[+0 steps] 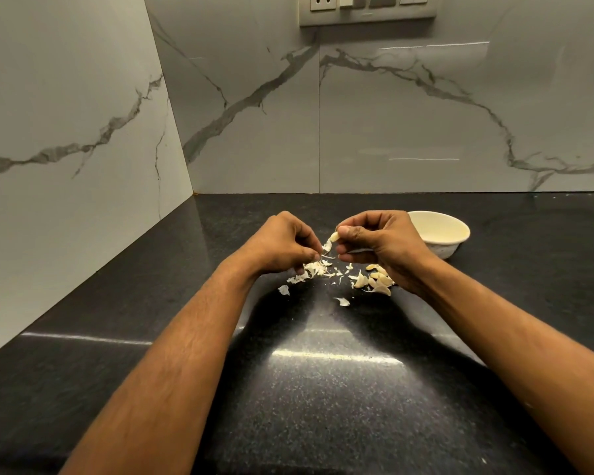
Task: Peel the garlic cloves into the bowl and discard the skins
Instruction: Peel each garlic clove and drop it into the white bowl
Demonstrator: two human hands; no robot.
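My right hand [383, 240] pinches a pale garlic clove [333, 237] above the black counter. My left hand [282, 243] pinches a strip of papery skin [326, 248] that hangs from that clove. Loose skins [311, 270] lie scattered on the counter below my left hand. Several unpeeled cloves [374, 281] lie in a small heap under my right wrist. A cream bowl [441, 234] stands behind my right hand, its left side hidden by my fingers; I see nothing inside it.
The black speckled counter [323, 389] runs into a corner of marble-patterned wall tiles [254, 114] at the left and back. A switch and socket panel [367, 8] is high on the back wall. Single skin flakes [342, 301] lie nearer me.
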